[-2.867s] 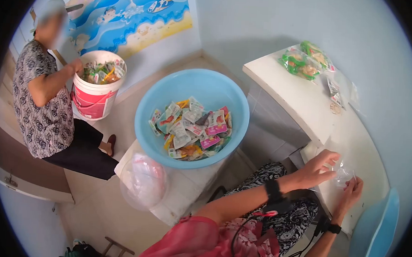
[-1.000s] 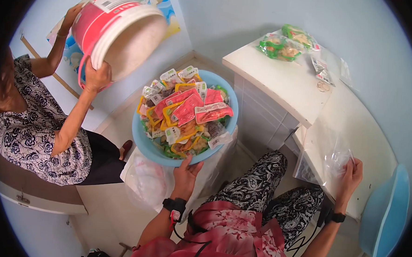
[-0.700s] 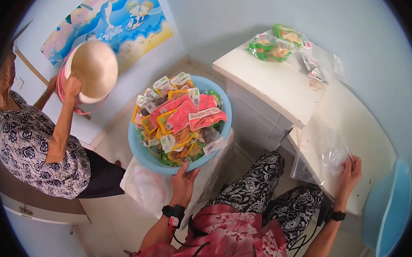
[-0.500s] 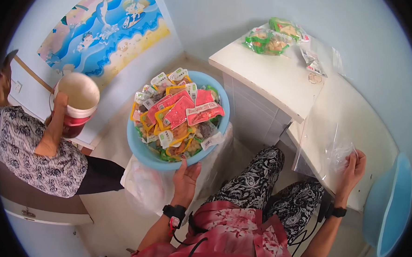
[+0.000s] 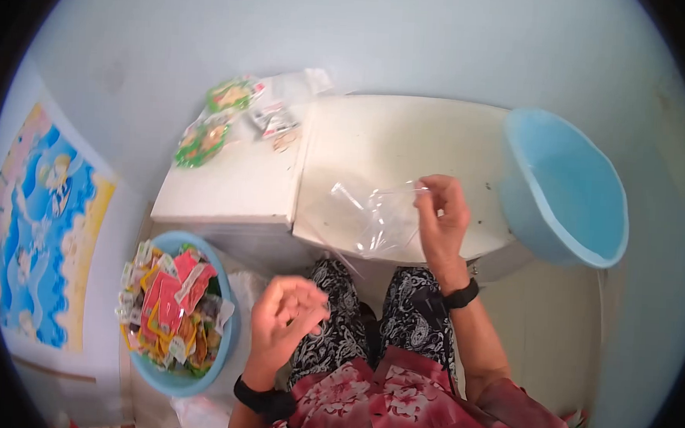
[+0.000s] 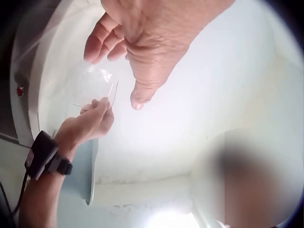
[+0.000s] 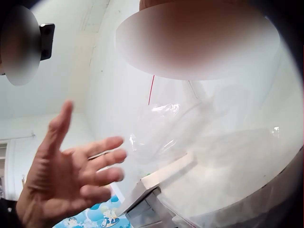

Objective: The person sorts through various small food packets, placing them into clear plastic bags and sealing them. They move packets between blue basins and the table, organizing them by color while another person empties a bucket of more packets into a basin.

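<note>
My right hand (image 5: 444, 218) pinches the edge of a clear plastic bag (image 5: 388, 223) over the front of the white counter. The bag looks limp and see-through, and overlaps the counter edge in the head view. My left hand (image 5: 284, 319) hovers above the lap, away from the bag, fingers loosely bent and thumb apart. In the left wrist view the left hand (image 6: 147, 47) shows nothing in its fingers. The right wrist view has the left hand (image 7: 76, 175) with spread fingers, near the bag (image 7: 161, 128); the right hand is blurred there.
A blue basin (image 5: 233, 328) heaped with sealed food packets (image 5: 169, 302) stands at lower left. Green-trimmed food bags (image 5: 203, 141), a small silvery packet (image 5: 274, 121) and rubber bands (image 5: 284, 141) lie on the counter (image 5: 227, 196). Another blue basin (image 5: 526, 193) leans tilted at right.
Another person has emptied a bucket of packets into the basin; both person and bucket have left view. The head view has swung right. My left hand has left the basin rim.
</note>
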Motion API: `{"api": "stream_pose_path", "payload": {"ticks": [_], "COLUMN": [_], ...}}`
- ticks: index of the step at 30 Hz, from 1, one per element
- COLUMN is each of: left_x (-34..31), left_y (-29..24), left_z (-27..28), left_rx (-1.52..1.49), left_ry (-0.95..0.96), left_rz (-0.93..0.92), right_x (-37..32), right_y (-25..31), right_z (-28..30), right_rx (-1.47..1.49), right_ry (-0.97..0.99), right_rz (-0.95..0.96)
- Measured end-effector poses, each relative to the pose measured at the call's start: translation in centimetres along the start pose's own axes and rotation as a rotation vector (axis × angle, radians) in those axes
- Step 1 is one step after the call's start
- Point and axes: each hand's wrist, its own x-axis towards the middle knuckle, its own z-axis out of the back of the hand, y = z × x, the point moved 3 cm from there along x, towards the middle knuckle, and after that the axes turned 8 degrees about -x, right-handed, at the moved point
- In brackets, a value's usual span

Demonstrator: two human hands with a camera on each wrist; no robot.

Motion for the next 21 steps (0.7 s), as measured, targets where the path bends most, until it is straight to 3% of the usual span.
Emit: {"api": "stream_pose_path", "payload": {"ticks": [5, 8, 9, 13, 15, 18, 21], "left_x": [6.6, 9.6, 10.6, 12.2, 12.9, 13.4, 13.4], "left_y": [-1.9, 1.6, 3.3, 1.1, 0.2, -1.2, -0.9], "left_z": [-7.2, -6.9, -6.1, -5.2, -5.8, -7.8, -9.0], "left_rx": [0.572, 0.652, 0.433, 0.112, 0.193, 0.515, 0.623], "left_ry": [-0.148, -0.123, -0.108, -0.33, -0.346, -0.288, -0.215], "left_rz": [-0.5, -0.351, -0.267, -0.578, -0.622, -0.718, -0.743], "right_x": [-0.6, -0.8, -0.8, -1.0, -1.4, -0.7, -0.5], "right_y": [3.2, 3.9, 3.8, 1.9, 2.0, 4.9, 8.4], "right_z": [1.1, 1.5, 1.7, 2.3, 2.1, 2.3, 4.3], "right_rx": [-0.055, -0.075, -0.06, -0.076, -0.125, -0.272, -0.144], "right_ry": [-0.003, -0.027, -0.024, 0.03, 0.134, 0.048, 0.021], "right_rz": [0.068, 0.131, 0.109, 0.059, 0.055, 0.231, 0.388]}}
